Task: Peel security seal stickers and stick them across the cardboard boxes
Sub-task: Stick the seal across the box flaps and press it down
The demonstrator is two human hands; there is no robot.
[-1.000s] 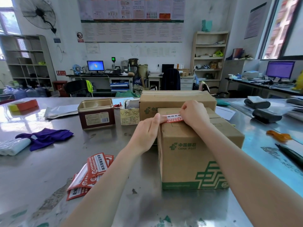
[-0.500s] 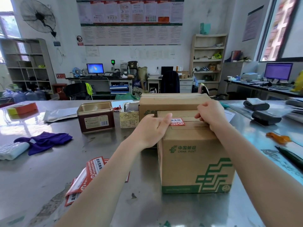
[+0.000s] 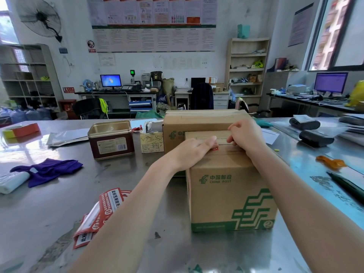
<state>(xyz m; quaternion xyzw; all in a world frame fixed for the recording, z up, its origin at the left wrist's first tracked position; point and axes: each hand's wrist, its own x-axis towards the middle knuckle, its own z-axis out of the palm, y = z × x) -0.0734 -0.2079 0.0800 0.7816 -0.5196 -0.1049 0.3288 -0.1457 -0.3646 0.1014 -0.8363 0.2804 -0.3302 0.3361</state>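
Note:
A brown cardboard box (image 3: 232, 186) with green China Post print stands on the steel table (image 3: 59, 209) in front of me. A red and white seal sticker (image 3: 215, 148) lies on its top, mostly hidden under my left hand (image 3: 192, 151), which lies flat on the box top with the thumb on the sticker. My right hand (image 3: 243, 134) rests on the far right of the box top, fingers curled down. A second, larger cardboard box (image 3: 197, 121) stands directly behind. A pile of red and white sticker sheets (image 3: 102, 211) lies on the table at the lower left.
A brown open tin (image 3: 111, 139) and a small carton (image 3: 151, 141) stand left of the boxes. Purple cloth (image 3: 49, 169) and a white roll (image 3: 10, 182) lie far left. Black handheld devices (image 3: 315, 137), an orange scrap (image 3: 331, 161) and a dark pen (image 3: 348, 187) lie on the right.
My left hand slid from the box's left edge onto the top, covering most of the sticker. My right hand let go of the sticker and moved right along the box top.

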